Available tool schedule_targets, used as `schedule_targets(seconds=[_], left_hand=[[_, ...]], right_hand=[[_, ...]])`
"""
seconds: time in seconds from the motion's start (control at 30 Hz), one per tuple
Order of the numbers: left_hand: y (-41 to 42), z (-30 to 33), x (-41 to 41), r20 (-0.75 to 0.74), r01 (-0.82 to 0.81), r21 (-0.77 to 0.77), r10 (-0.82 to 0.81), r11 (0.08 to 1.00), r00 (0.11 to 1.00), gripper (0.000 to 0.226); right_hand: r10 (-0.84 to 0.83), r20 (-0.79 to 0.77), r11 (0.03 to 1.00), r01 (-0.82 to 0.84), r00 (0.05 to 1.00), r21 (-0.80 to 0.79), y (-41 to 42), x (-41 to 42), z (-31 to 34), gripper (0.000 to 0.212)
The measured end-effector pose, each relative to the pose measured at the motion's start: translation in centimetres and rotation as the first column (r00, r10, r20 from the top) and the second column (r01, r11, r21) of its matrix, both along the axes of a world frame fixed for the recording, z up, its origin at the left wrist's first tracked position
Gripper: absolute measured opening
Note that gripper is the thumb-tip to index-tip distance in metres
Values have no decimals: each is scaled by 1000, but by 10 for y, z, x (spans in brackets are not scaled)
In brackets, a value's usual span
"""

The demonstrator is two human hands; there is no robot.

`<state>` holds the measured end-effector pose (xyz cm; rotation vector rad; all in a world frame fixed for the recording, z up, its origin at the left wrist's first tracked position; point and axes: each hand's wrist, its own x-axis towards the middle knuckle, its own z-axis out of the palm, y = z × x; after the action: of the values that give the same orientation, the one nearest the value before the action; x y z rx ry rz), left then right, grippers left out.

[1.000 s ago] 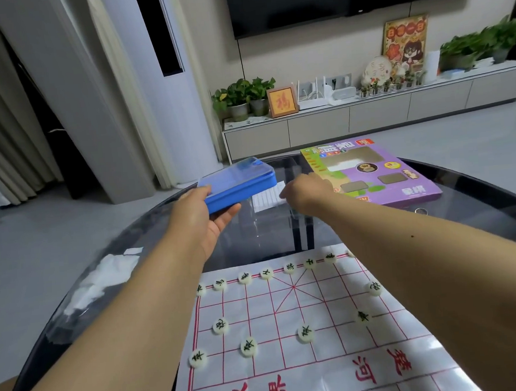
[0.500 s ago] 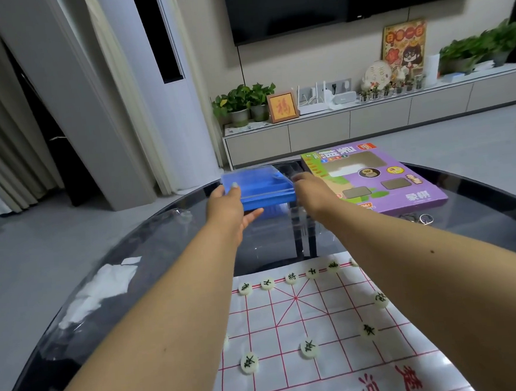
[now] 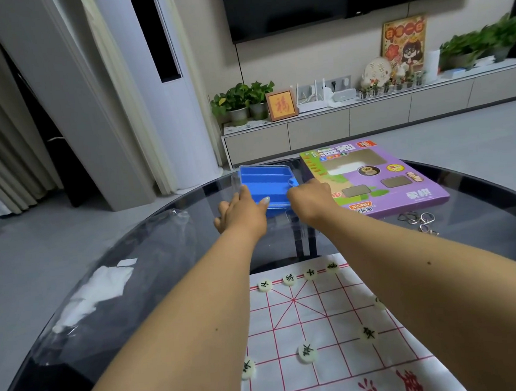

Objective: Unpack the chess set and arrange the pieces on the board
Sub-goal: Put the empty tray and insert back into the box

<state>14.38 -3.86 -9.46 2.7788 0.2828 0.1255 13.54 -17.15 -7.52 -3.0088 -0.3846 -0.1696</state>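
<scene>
Reaching both arms out, we are seeing the left hand [image 3: 242,212] lying against the near left side of the blue tray [image 3: 265,185], fingers fairly straight, thumb laid over its near rim. Right hand [image 3: 309,198] is sitting at the tray's near right corner; its fingers are hidden behind the knuckles, so we cannot tell if they are gripping. Tray is sitting open side up near the far edge of the dark glass table [image 3: 150,250], just beside the purple box [image 3: 382,179] on its right. Keys [image 3: 419,221] are lying near the box's front edge. Board sheet [image 3: 332,337] is lying close to us, white pieces [image 3: 307,352] sitting on it, well apart from the tray. Bare glass is showing between sheet and tray; crumpled plastic [image 3: 97,288] is lying at the left.
</scene>
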Motion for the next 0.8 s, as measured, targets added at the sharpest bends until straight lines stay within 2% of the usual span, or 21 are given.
schedule_targets(seconds=[0.07, 0.13, 0.3, 0.37, 0.4, 0.47, 0.57, 0.67, 0.7, 0.77, 0.8], left_hand=[[0, -2, 1, -50, 37, 59, -34, 998, 998, 60], [0, -3, 0, -102, 35, 103, -24, 994, 995, 58], [3, -5, 5, -195, -32, 53, 42, 998, 980, 57], [6, -4, 9, -173, -23, -51, 13, 998, 985, 57], [7, -4, 11, -136, -29, -182, 4, 983, 991, 56], [10, -3, 14, -57, -93, -502, 75, 860, 996, 58], [14, 2, 13, -69, -208, -764, 244, 611, 967, 52], [20, 4, 12, -136, -248, -838, 256, 485, 957, 41], [21, 4, 10, -159, -261, -843, 245, 471, 956, 40], [23, 4, 6, -186, -276, -836, 228, 475, 956, 39], [23, 4, 3, -195, -281, -829, 222, 484, 955, 39]], right_hand=[[12, -11, 999, -12, 1000, -37, 1, -1, 0, 19], [31, -23, 997, -33, 999, -72, 2, -1, 1, 12], [78, -33, 982, -82, 996, -171, 4, -2, 1, 8], [96, -40, 977, -102, 995, -187, 3, -2, 1, 8], [99, -45, 977, -106, 994, -187, 3, -3, 2, 7], [110, -48, 980, -116, 993, -164, 2, -2, 2, 8], [122, -45, 981, -128, 991, -146, 0, -1, 1, 10], [124, -54, 982, -130, 991, -139, -1, -3, 1, 23], [129, -60, 983, -136, 990, -124, -1, -4, 2, 22], [134, -46, 987, -137, 990, -80, -1, -5, 2, 6], [127, -38, 989, -129, 991, -65, -1, -6, 3, 12]])
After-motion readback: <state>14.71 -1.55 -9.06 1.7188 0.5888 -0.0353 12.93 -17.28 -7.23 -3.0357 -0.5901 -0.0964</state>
